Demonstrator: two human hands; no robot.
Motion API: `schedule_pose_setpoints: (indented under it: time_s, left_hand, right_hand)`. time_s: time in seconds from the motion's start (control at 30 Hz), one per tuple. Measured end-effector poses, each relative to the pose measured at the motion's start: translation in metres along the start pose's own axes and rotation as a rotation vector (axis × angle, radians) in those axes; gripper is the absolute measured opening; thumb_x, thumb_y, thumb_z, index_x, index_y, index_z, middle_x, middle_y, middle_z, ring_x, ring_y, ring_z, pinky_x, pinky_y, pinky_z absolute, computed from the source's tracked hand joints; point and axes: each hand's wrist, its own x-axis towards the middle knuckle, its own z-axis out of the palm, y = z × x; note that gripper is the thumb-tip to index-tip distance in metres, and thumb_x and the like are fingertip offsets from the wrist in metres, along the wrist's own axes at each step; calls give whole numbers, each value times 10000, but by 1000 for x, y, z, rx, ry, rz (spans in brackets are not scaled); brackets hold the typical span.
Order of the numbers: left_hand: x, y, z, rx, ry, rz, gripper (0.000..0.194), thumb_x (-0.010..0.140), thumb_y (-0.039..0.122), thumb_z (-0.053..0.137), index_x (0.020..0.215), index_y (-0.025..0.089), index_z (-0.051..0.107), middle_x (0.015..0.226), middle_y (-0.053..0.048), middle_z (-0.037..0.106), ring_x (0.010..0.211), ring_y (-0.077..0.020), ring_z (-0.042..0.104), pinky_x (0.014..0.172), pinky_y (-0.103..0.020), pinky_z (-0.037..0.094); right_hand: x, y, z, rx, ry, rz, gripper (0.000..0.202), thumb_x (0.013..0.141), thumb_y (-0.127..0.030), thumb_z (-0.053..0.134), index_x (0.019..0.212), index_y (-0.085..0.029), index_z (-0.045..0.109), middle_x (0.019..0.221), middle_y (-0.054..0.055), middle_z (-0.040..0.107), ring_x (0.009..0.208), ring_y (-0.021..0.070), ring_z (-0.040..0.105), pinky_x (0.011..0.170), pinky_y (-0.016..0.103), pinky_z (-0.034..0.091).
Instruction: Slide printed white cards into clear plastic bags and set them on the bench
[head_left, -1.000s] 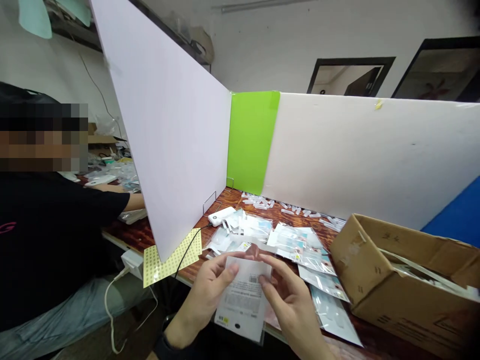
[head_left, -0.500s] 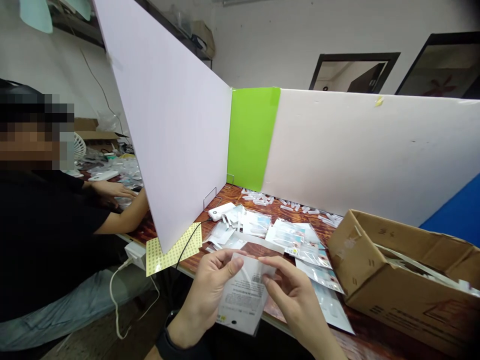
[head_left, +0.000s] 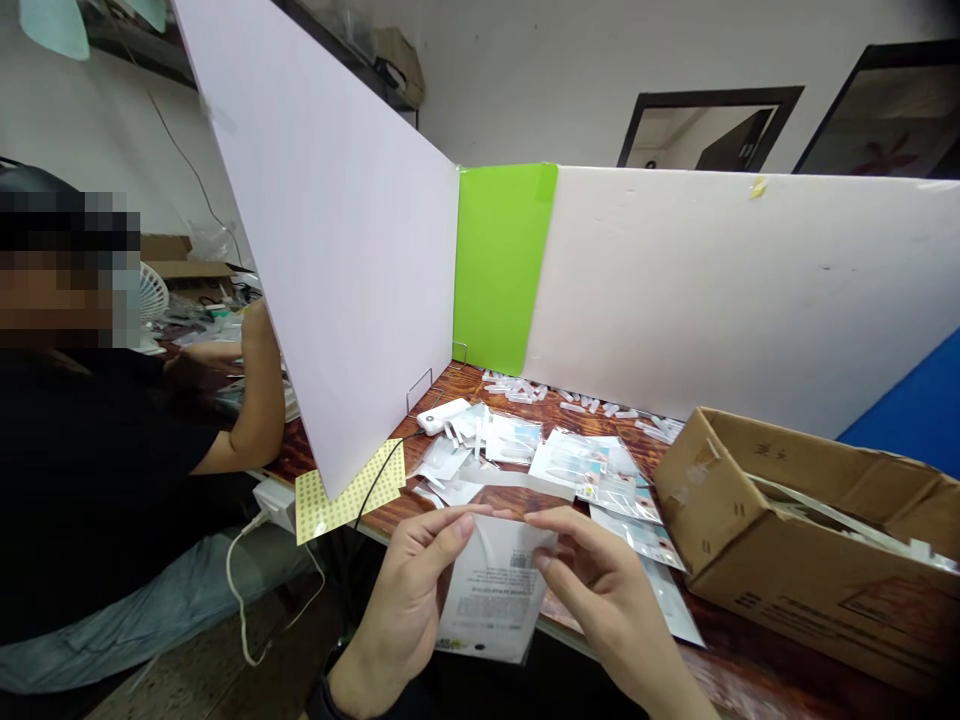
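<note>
Between my two hands is a small clear packet (head_left: 495, 590) with a white printed card inside, its small text and barcode facing me. My left hand (head_left: 420, 580) pinches its upper left edge, thumb on the front. At the upper right edge, my right hand (head_left: 592, 575) has its thumb and index finger closed on the packet. Beyond my hands, several filled packets (head_left: 570, 460) lie overlapping on the wooden table. White card pieces (head_left: 450, 465) lie in a loose heap left of them.
An open cardboard box (head_left: 810, 590) stands at the right. White partition boards (head_left: 360, 230) rise at left and back, joined by a green sheet (head_left: 502, 270). Small white tubes (head_left: 517, 390) lie along the back. Yellow dotted sticker sheets (head_left: 337, 500) and a white adapter (head_left: 274, 500) sit at the left edge. A co-worker (head_left: 90, 480) sits left.
My hands keep hold of the packet, which has tilted slightly, its lower edge rising. The co-worker's forearm has lifted. The view has shifted a little.
</note>
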Motion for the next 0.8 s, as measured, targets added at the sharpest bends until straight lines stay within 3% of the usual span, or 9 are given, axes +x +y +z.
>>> schedule_pose_setpoints:
  time_s: [0.1, 0.2, 0.27, 0.4, 0.6, 0.8]
  left_hand:
    - [-1, -2, -1, 111, 67, 35, 230, 787, 290, 598, 954, 161, 689, 859, -78, 731, 804, -221, 662, 682, -292, 510]
    - [-3, -8, -2, 432, 154, 197, 261, 812, 325, 561, 1012, 185, 653, 953, -75, 716, 892, -225, 647, 753, -295, 501]
    - [-6, -15, -2, 670, 157, 343, 242, 836, 297, 525, 1038, 210, 626, 1037, -63, 691, 954, -208, 628, 811, -278, 480]
    - [-14, -27, -2, 950, 69, 550, 245, 861, 220, 467, 1088, 228, 559, 1060, -57, 679, 923, -179, 640, 787, -256, 493]
    - [-19, -28, 0, 1148, -67, 680, 336, 870, 141, 426, 1190, 237, 457, 1029, -68, 689, 839, -166, 661, 699, -240, 502]
    - [-18, -35, -1, 1195, -94, 712, 356, 861, 117, 442, 1202, 219, 440, 1031, -82, 690, 859, -170, 663, 729, -238, 498]
  right_hand:
    - [-2, 1, 2, -305, 165, -193, 239, 814, -137, 519, 1027, -223, 587, 1100, 93, 554, 992, 227, 563, 791, 350, 505]
    - [-1, -2, 8, -608, 389, -489, 340, 752, -35, 561, 1056, -186, 579, 1122, 124, 516, 1030, 240, 517, 827, 376, 474]
    - [2, -7, 10, -646, 327, -593, 379, 744, 6, 550, 1085, -160, 554, 1034, 117, 561, 957, 216, 534, 795, 361, 479]
    - [10, -18, 10, -604, 146, -616, 350, 766, 3, 531, 1085, -141, 538, 960, 101, 606, 863, 187, 547, 748, 336, 483]
    - [12, -24, 1, -528, 65, -538, 246, 800, -53, 527, 1011, -168, 584, 906, 75, 630, 816, 163, 577, 696, 279, 485]
    - [13, -27, -18, -525, -20, -500, 193, 825, -85, 504, 972, -163, 602, 897, 70, 647, 796, 141, 599, 688, 244, 485]
